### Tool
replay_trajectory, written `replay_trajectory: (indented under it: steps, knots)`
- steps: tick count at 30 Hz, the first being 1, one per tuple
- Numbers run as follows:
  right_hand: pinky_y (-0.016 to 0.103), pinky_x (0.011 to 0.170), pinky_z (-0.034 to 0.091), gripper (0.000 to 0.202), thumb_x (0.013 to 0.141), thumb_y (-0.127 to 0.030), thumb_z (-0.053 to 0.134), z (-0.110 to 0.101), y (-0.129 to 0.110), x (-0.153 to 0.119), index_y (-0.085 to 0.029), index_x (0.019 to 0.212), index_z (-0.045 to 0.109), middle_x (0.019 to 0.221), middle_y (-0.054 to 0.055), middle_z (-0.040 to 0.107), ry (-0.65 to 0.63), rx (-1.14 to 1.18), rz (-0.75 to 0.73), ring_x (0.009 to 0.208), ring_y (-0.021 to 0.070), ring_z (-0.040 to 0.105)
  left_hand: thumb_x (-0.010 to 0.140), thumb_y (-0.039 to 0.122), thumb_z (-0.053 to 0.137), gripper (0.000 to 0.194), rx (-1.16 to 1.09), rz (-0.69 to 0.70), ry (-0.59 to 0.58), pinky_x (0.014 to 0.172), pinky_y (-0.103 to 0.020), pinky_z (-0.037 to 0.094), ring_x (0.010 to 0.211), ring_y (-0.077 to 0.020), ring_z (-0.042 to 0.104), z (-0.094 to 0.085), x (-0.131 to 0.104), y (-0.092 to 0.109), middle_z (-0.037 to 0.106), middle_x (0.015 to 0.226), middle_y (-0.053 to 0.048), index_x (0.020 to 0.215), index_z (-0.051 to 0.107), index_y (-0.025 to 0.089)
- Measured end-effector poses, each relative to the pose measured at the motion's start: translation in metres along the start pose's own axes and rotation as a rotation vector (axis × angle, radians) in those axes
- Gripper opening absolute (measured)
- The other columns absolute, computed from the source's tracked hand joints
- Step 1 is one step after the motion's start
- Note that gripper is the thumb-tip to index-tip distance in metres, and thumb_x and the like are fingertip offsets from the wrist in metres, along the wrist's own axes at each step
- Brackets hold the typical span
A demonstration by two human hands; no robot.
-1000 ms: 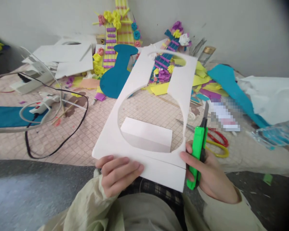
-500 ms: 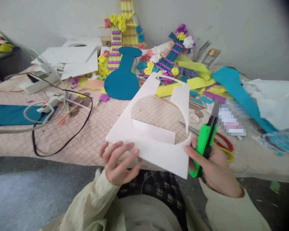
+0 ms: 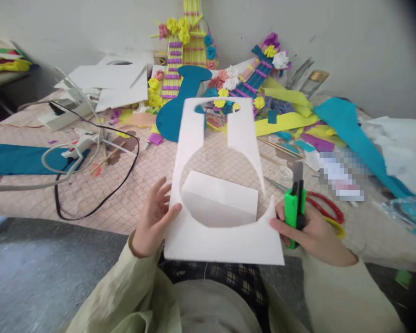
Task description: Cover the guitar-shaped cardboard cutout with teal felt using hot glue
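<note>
A white foam board (image 3: 222,245) with a guitar-shaped cut-out stands tilted up before me; its right side is cut through near the bottom. My left hand (image 3: 156,219) holds the board's lower left edge, thumb on the front and fingers partly behind. In my right hand (image 3: 308,233) is a green utility knife (image 3: 291,208), blade out and pointing up. The thumb and fingers of that hand also pinch the board's right edge. Through the cut-out shows a white rectangular piece (image 3: 225,194) on the table. Behind the board lies a blue guitar-shaped piece (image 3: 169,115).
Red-handled scissors (image 3: 327,208) and a tape roll (image 3: 283,174) lie to the right. Decorated paper guitars (image 3: 175,64) lean at the back wall. A power strip (image 3: 76,147) with a looping black cable (image 3: 126,173) is at left. Yellow paper strips (image 3: 284,121) are scattered behind.
The board has turned upright and square to me. My left hand has gone from fingers spread at its bottom edge to gripping its left side. The knife stays in my right hand.
</note>
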State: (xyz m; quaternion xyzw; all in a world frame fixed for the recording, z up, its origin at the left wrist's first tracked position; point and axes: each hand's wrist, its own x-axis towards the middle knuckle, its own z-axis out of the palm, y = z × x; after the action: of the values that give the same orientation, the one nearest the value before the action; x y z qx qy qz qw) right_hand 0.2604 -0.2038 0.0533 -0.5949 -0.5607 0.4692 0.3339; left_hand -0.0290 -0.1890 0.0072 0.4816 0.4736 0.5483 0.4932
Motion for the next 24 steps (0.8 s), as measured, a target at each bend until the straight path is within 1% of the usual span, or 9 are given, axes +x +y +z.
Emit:
replay_trajectory:
  steps: [2, 5, 8, 12, 14, 16, 20, 22, 24]
  knots:
    - [0.020, 0.038, 0.036, 0.028, 0.066, -0.035, 0.067, -0.004, -0.001, 0.004, -0.020, 0.067, 0.043, 0.054, -0.006, 0.043, 0.001, 0.002, -0.017, 0.041, 0.0068, 0.042, 0.074, 0.026, 0.062, 0.057, -0.092, -0.055, -0.034, 0.061, -0.023, 0.050, 0.077, -0.0132, 0.058, 0.001, 0.001, 0.005, 0.057, 0.110, -0.008, 0.125, 0.037, 0.026]
    - [0.021, 0.040, 0.039, 0.026, 0.067, -0.034, 0.067, -0.004, 0.001, 0.011, -0.020, 0.071, 0.046, 0.058, -0.005, 0.049, 0.055, 0.043, -0.019, 0.043, 0.0080, 0.045, 0.076, 0.025, 0.060, 0.059, -0.185, -0.009, 0.052, 0.050, -0.020, 0.048, 0.061, -0.0100, 0.057, 0.007, -0.001, 0.009, 0.061, 0.091, -0.004, 0.127, 0.032, 0.029]
    - [0.022, 0.035, 0.037, 0.027, 0.067, -0.037, 0.066, 0.004, 0.004, 0.012, -0.021, 0.075, 0.045, 0.061, -0.004, 0.055, 0.102, 0.209, 0.038, 0.039, 0.0087, 0.047, 0.078, 0.023, 0.057, 0.060, -0.189, 0.092, 0.181, 0.049, -0.020, 0.048, 0.058, -0.0084, 0.057, 0.014, -0.004, 0.007, 0.058, 0.088, 0.000, 0.129, 0.027, 0.035]
    - [0.021, 0.031, 0.032, 0.033, 0.061, -0.035, 0.072, 0.018, 0.001, 0.003, -0.023, 0.073, 0.044, 0.052, -0.005, 0.055, 0.120, 0.283, 0.138, 0.040, 0.0134, 0.052, 0.080, 0.022, 0.055, 0.056, -0.128, 0.138, 0.215, 0.053, -0.021, 0.049, 0.062, -0.0090, 0.058, 0.015, 0.000, 0.002, 0.058, 0.089, -0.001, 0.127, 0.029, 0.033]
    - [0.021, 0.032, 0.032, 0.032, 0.062, -0.035, 0.072, 0.025, -0.002, -0.004, -0.023, 0.073, 0.044, 0.051, -0.004, 0.057, 0.162, 0.267, 0.144, 0.041, 0.0134, 0.052, 0.080, 0.023, 0.055, 0.056, -0.107, 0.126, 0.184, 0.054, -0.021, 0.050, 0.063, -0.0096, 0.059, 0.012, 0.005, 0.001, 0.059, 0.093, -0.003, 0.128, 0.028, 0.031]
    - [0.021, 0.033, 0.032, 0.031, 0.064, -0.035, 0.070, 0.031, -0.003, -0.011, -0.023, 0.073, 0.043, 0.052, -0.003, 0.059, 0.233, 0.265, 0.131, 0.038, 0.0113, 0.049, 0.079, 0.024, 0.057, 0.060, -0.088, 0.104, 0.106, 0.057, -0.023, 0.051, 0.069, -0.0113, 0.061, 0.009, 0.010, 0.002, 0.059, 0.102, -0.006, 0.129, 0.025, 0.031]
    - [0.023, 0.034, 0.034, 0.030, 0.066, -0.039, 0.067, 0.040, 0.003, -0.022, -0.022, 0.072, 0.042, 0.056, 0.000, 0.062, 0.360, 0.258, 0.120, 0.037, 0.0104, 0.046, 0.072, 0.023, 0.064, 0.072, -0.049, 0.036, -0.095, 0.066, -0.029, 0.055, 0.085, -0.0173, 0.062, 0.007, 0.018, 0.007, 0.046, 0.126, -0.010, 0.130, 0.022, 0.032]
    - [0.023, 0.034, 0.034, 0.031, 0.066, -0.043, 0.066, 0.039, 0.006, -0.027, -0.021, 0.071, 0.045, 0.054, 0.000, 0.060, 0.326, 0.199, 0.147, 0.037, 0.0105, 0.045, 0.072, 0.023, 0.064, 0.070, -0.040, 0.015, -0.161, 0.069, -0.030, 0.055, 0.092, -0.0203, 0.061, 0.007, 0.024, 0.007, 0.041, 0.131, -0.011, 0.130, 0.025, 0.031]
    - [0.022, 0.035, 0.035, 0.032, 0.067, -0.047, 0.064, 0.032, 0.008, -0.032, -0.019, 0.074, 0.050, 0.049, -0.002, 0.055, 0.251, 0.120, 0.199, 0.038, 0.0102, 0.044, 0.072, 0.023, 0.064, 0.069, -0.037, 0.012, -0.214, 0.071, -0.032, 0.055, 0.100, -0.0235, 0.058, 0.005, 0.033, 0.005, 0.038, 0.134, -0.012, 0.130, 0.027, 0.030]
